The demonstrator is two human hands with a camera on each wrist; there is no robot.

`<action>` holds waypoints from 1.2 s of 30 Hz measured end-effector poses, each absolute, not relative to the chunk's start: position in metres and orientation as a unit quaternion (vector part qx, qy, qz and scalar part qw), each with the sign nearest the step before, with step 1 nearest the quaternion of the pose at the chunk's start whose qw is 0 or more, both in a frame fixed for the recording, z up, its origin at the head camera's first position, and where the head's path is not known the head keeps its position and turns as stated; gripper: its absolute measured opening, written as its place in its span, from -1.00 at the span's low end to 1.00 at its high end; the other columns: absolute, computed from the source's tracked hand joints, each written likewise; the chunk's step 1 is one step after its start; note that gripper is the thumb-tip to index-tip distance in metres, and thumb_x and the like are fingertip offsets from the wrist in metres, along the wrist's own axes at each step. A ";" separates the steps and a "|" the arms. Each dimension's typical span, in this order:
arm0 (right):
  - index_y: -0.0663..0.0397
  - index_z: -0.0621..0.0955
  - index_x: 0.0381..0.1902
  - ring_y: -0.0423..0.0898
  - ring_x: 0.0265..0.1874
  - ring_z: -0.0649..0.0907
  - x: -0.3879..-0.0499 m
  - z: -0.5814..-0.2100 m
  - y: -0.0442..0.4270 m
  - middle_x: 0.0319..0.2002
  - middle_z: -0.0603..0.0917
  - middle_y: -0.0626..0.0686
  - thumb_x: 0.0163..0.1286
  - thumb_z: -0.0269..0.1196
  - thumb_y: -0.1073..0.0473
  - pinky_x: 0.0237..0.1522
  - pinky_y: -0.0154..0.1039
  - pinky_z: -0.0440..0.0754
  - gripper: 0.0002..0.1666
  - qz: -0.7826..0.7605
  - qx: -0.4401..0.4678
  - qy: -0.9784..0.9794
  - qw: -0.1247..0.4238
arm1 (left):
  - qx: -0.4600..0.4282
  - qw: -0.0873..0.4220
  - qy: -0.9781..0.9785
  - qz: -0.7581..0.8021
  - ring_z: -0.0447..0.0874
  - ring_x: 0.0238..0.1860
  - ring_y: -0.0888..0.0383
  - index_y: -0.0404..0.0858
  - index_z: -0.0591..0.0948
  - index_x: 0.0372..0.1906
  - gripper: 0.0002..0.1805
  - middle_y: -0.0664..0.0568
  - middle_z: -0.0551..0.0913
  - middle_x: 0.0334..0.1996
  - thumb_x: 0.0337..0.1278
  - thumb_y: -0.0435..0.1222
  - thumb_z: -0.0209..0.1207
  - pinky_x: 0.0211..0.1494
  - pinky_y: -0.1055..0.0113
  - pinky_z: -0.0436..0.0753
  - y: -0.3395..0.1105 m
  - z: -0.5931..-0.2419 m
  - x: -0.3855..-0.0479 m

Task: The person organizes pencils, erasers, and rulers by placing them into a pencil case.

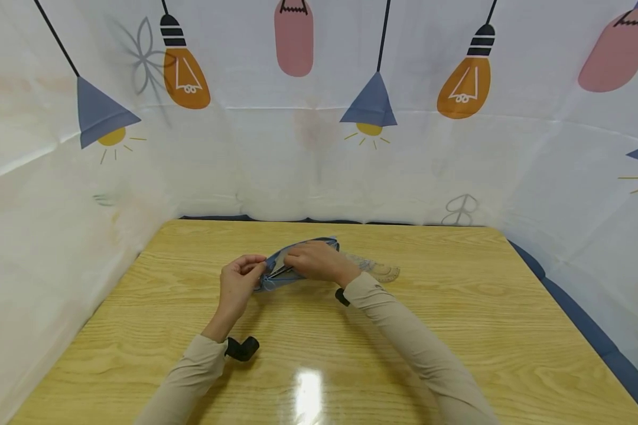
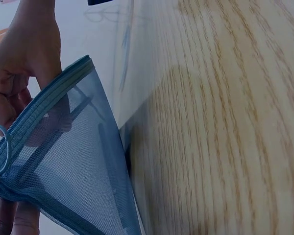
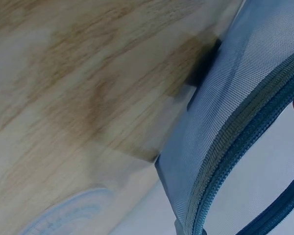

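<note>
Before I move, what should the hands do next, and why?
Probably ease the right hand out of the mesh pouch, freeing it for the protractor lying outside on the table: its fingers dip into the open zip, and the left hand pinches the pouch's end.

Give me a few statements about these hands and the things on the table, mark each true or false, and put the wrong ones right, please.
1. The left hand holds one end of the blue mesh pouch. True.
2. The pouch is zipped fully shut. False: its zip stands open.
3. The fingers of the right hand reach into the pouch. True.
4. The clear protractor lies to the person's left of the pouch. False: it lies to the right.
5. Both sleeves are black. False: they are beige.
</note>
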State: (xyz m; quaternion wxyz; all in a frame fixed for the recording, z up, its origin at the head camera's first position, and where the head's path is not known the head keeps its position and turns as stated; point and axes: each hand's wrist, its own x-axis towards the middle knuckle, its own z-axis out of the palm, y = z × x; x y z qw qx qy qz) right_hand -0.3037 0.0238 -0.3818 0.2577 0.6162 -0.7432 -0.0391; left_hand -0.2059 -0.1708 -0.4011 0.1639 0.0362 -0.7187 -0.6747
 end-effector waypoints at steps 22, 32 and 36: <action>-0.05 0.64 -0.27 -0.20 -0.35 0.64 -0.306 -0.387 0.018 -0.34 0.66 -0.10 0.42 0.23 0.18 -0.34 -0.31 0.57 -0.94 -0.063 0.600 -0.764 0.230 | 0.049 0.155 -0.717 -0.678 0.57 -0.51 0.25 -0.45 0.66 -0.11 -0.81 -0.07 0.69 -0.37 0.25 -0.40 0.22 -0.48 0.44 0.55 -0.173 -0.402 -0.207; -0.01 0.61 -0.28 -0.18 -0.34 0.63 -0.305 -0.384 0.022 -0.34 0.64 -0.07 0.31 0.34 0.19 -0.30 -0.30 0.56 -0.91 -0.032 0.603 -0.763 0.230 | 0.059 0.177 -0.719 -0.669 0.59 -0.49 0.28 -0.45 0.67 -0.16 -0.82 -0.12 0.70 -0.37 0.22 -0.40 0.24 -0.51 0.47 0.57 -0.171 -0.400 -0.205; 0.01 0.62 -0.26 -0.16 -0.32 0.63 -0.304 -0.382 0.025 -0.32 0.64 -0.06 0.29 0.36 0.17 -0.28 -0.29 0.58 -0.88 -0.027 0.600 -0.764 0.236 | 0.063 0.179 -0.716 -0.672 0.61 -0.48 0.29 -0.44 0.67 -0.15 -0.82 -0.07 0.71 -0.37 0.21 -0.40 0.24 -0.51 0.46 0.57 -0.172 -0.401 -0.207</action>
